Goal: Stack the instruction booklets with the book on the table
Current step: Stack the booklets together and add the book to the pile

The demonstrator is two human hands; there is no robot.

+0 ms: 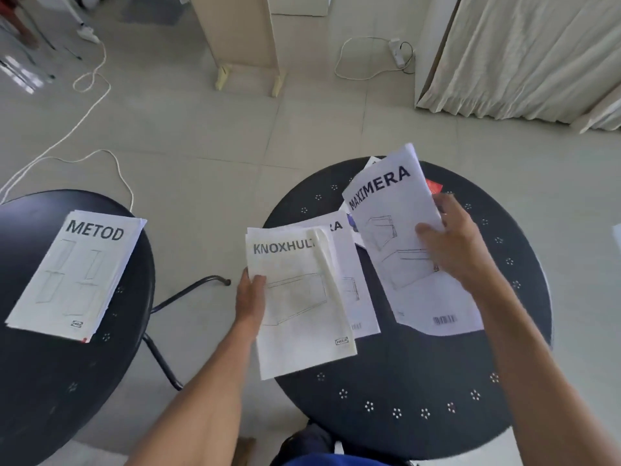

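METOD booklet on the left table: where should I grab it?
Take the METOD booklet by its right long edge, coming from the right. It lies flat, so pinch there: that side faces the left hand, and its pages fan slightly, giving fingers purchase.

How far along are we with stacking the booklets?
Nothing looks fully stacked yet. The METOD booklet lies alone on the left table. The left hand holds the KNOXHULT booklet; the right hand holds a MAXIMERA booklet. Another booklet still lies on the right table.
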